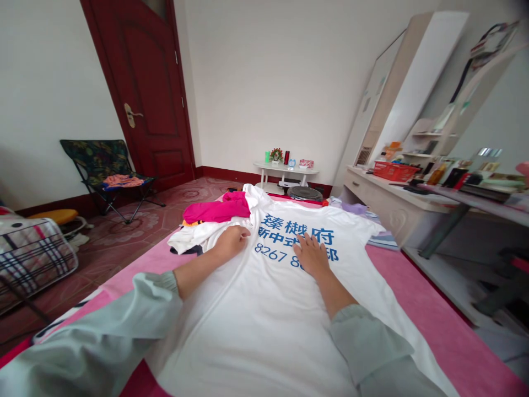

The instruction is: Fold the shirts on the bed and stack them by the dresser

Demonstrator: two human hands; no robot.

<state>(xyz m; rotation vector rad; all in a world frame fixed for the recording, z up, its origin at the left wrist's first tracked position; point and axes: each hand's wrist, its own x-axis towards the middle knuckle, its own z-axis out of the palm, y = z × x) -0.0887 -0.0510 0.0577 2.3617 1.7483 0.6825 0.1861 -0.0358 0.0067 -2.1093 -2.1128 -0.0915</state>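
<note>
A white T-shirt (256,325) with blue printed characters and numbers lies spread over the pink bed cover (407,275). At its left side my left hand (232,241) is closed, fingers curled on the shirt's folded edge. My right hand (313,255) rests flat on the print with fingers spread, hiding part of the lettering. Just beyond my left hand is a heap of clothes: a magenta garment (219,209) on top of a white garment (194,237).
Folded lilac and blue clothes (382,240) sit at the bed's right edge. A dressing table (374,190) with a red basket (394,171) stands right. Further back are a small white table (264,167) and a door (144,88); a folding chair (99,160) stands left.
</note>
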